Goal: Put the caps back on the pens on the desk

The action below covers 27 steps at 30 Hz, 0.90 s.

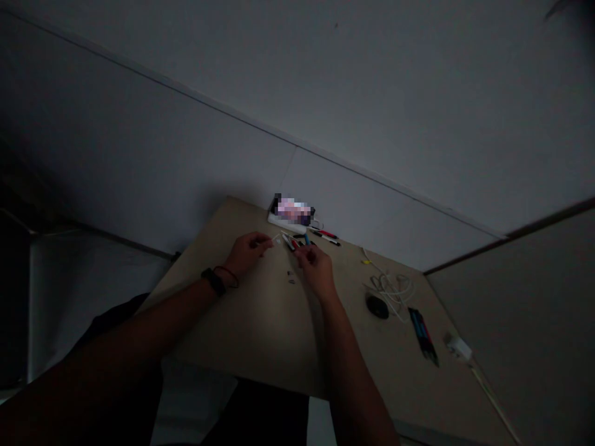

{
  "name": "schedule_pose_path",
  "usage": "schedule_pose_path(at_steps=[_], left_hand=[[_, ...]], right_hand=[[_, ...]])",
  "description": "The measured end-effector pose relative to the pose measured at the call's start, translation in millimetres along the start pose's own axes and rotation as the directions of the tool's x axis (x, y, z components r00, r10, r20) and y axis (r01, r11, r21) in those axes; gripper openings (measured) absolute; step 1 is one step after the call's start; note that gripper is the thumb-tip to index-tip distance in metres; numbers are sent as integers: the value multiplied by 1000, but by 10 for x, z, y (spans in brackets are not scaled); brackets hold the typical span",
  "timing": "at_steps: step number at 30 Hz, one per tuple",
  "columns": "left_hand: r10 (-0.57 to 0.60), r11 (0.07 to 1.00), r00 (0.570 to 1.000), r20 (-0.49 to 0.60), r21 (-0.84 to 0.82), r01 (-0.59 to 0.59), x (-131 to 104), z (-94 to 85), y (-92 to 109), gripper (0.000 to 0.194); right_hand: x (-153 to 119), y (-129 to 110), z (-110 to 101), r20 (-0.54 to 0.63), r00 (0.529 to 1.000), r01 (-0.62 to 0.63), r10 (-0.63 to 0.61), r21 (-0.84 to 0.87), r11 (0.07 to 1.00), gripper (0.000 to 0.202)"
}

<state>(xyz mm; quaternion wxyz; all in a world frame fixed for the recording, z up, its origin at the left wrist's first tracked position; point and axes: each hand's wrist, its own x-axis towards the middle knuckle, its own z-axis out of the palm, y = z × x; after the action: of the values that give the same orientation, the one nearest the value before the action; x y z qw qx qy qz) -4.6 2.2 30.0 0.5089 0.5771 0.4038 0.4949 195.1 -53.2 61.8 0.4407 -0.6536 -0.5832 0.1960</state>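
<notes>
My left hand (250, 253) is closed in a pinch over the far part of the desk. A thin whitish piece (276, 237) shows at its fingertips, too small and dim to name. Close by on the right, my right hand (316, 265) has its thumb and fingers pressed together; whatever they hold is hidden. Just beyond its fingers lie pen parts in white, red and black (289, 242), with a blue piece (307, 239) upright or leaning by the fingertips. Two tiny dark pieces (290, 277) rest on the desk between my hands.
A lit phone (294, 210) leans on a white stand against the wall. Red and black pens (328, 235) lie beside it. On the right are a black mouse (377, 306), a coiled white cable (393, 288), a bundle of pens (423, 336) and a white plug (459, 348).
</notes>
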Motion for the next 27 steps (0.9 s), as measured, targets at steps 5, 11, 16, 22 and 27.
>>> schedule_pose_path(at_steps=[5,11,16,22,27], left_hand=[[41,998,997,72,52,-45,-33,9,5,37],[56,992,990,127,109,-70,-40,11,-16,34],[55,983,986,156,165,-81,-49,12,-7,32],[51,976,984,168,200,-85,-42,5,2,31],[48,968,981,187,232,-92,-47,3,27,28]], right_hand=[[-55,-68,214,-43,995,-68,87,324,944,34],[-74,-75,325,-19,959,-205,282,640,741,42],[-72,-86,342,1,948,-219,317,725,653,41],[-60,-70,367,43,949,-234,312,759,608,38],[-55,-69,389,79,951,-254,299,751,610,35]])
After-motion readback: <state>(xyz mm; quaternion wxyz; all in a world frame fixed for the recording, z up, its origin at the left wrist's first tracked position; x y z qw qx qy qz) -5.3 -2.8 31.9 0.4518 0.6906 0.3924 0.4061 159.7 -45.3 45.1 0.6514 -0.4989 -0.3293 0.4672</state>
